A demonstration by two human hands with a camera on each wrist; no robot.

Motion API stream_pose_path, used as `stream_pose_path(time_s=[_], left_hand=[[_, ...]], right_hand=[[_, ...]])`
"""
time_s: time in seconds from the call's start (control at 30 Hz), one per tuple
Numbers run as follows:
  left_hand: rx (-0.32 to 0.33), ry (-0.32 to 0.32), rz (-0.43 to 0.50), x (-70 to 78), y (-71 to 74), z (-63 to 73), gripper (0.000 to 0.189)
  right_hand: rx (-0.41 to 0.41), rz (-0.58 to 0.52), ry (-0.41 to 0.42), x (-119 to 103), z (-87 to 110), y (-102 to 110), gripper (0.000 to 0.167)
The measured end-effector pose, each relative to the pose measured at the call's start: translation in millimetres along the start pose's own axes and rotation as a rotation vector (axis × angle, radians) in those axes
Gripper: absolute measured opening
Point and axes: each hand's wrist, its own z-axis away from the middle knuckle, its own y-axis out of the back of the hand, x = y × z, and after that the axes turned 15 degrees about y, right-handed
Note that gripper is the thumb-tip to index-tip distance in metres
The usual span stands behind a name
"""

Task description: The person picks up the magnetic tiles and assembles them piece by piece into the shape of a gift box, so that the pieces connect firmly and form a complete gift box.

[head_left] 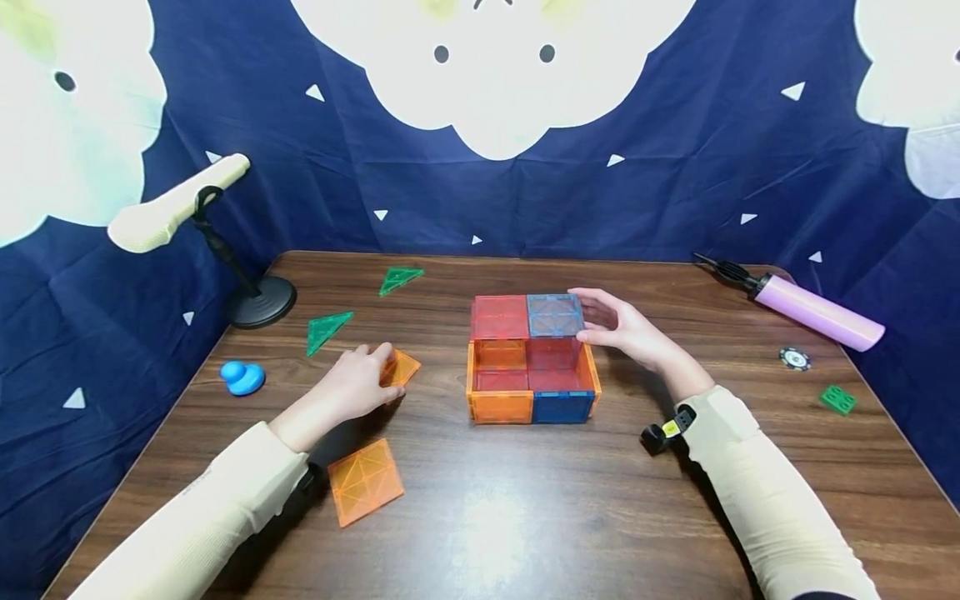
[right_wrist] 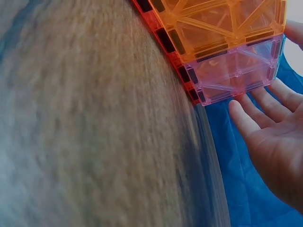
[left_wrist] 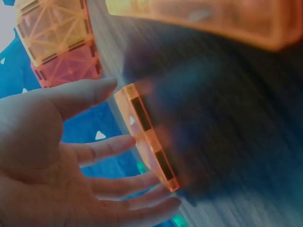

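My left hand [head_left: 354, 383] is over an orange square magnetic tile [head_left: 401, 368], thumb toward its near side and fingertips at its far edge. In the left wrist view the fingers are fairly straight, with fingertips right at the tile [left_wrist: 144, 137]. Beside the magnetic-tile box [head_left: 501, 408], my right hand [head_left: 626, 333] spreads thumb and fingers around the right side of its raised back part, topped by red [head_left: 500, 317] and blue [head_left: 555, 317] tiles. The right wrist view shows loosely extended fingers at the pink upper wall [right_wrist: 236, 71].
Another orange square tile [head_left: 365, 482] lies near my left forearm. Two green triangle tiles [head_left: 327, 332] and a blue duck [head_left: 242, 378] are at the left, near a black stand [head_left: 262, 302]. A lilac pump [head_left: 817, 311], poker chip [head_left: 795, 358] and green brick [head_left: 837, 398] lie right.
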Motion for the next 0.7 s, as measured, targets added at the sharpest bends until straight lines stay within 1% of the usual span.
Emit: stream_pose_path(time_s=[0.1, 0.17, 0.27, 0.33, 0.43, 0.5, 0.53, 0.63, 0.7], left_hand=[[0.014, 0.018, 0.001, 2.5, -2.1, -5.3, 0.046], [0.02, 0.04, 0.007, 4.0, -3.5, -8.4, 0.048], [0.029, 0.067, 0.04, 5.7, -5.0, -12.6, 0.051], [0.061, 0.069, 0.081, 6.9, -4.8, -14.7, 0.052], [0.143, 0.032, 0.185, 10.1, -0.9, -14.3, 0.051], [0.208, -0.029, 0.272, 14.9, 4.3, -11.1, 0.051], [0.235, -0.071, 0.315, 17.9, 7.2, -9.2, 0.052], [0.288, -0.245, 0.414, 29.3, 15.2, -2.3, 0.052], [0.308, -0.377, 0.443, 38.2, 17.5, 1.6, 0.051]], right_hand=[[0.0, -0.001, 0.004, 2.0, 1.4, -0.9, 0.068], [0.004, 0.004, 0.006, 3.4, 2.6, -1.2, 0.068], [0.01, 0.005, 0.01, 5.0, 3.6, -1.4, 0.067], [0.011, 0.0, 0.013, 5.5, 3.5, -1.6, 0.067], [0.007, -0.013, 0.014, 5.5, 2.7, -2.2, 0.067], [0.005, -0.016, 0.015, 5.2, 2.3, -2.3, 0.067], [0.006, -0.016, 0.014, 5.1, 2.1, -2.2, 0.067], [0.011, -0.014, 0.013, 4.3, 1.7, -1.7, 0.067], [0.014, -0.016, 0.01, 4.0, 1.5, -1.6, 0.067]])
